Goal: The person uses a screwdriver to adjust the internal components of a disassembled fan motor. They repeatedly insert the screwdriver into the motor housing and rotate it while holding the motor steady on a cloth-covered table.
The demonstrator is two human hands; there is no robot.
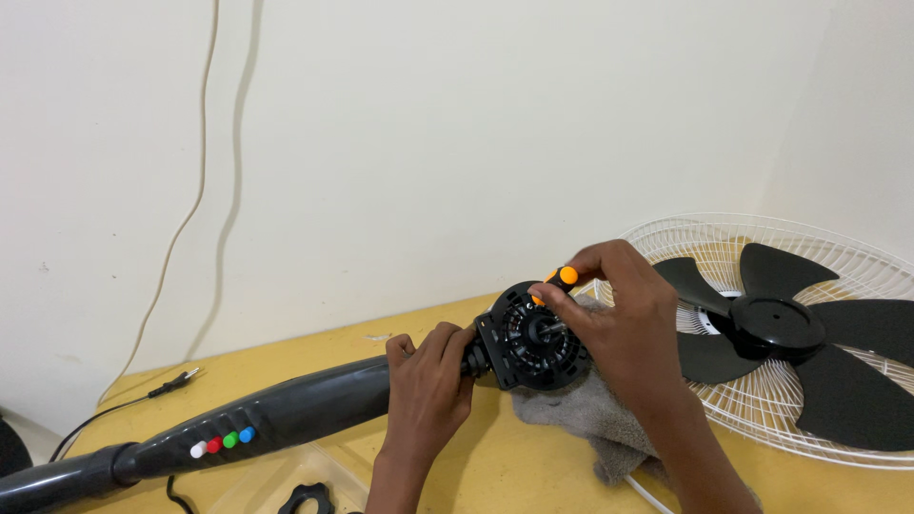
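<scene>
Fan motor housing (pixel 535 335): black, round and vented, lying on its side on the yellow table (pixel 495 466), face turned toward the camera, its bare shaft at the centre.
Screwdriver (pixel 562 279): orange-and-black handle, tip set into the upper part of the motor face; the tip itself is hidden by the fingers.
Right hand (pixel 624 319): closed around the screwdriver handle, wrist arched over the housing's right edge.
Left hand (pixel 428 381): wrapped shut on the neck just left of the housing, where it joins the fan stand column (pixel 276 419).
Doing it well, as I judge: keep the driver in line with the screw, press along its axis, and let the left-hand clamp take the twist so the housing does not roll.
Grey cloth (pixel 581 419): bunched under and right of the housing, cushioning it.
Push buttons (pixel 221 442): white, red, green, blue, on the column well left of the grip.
Fan blade (pixel 776 328): black, resting in the white wire grille (pixel 762 409), right of the driving hand.
Black ring nut (pixel 307 499): below the column, near the bottom edge.
</scene>
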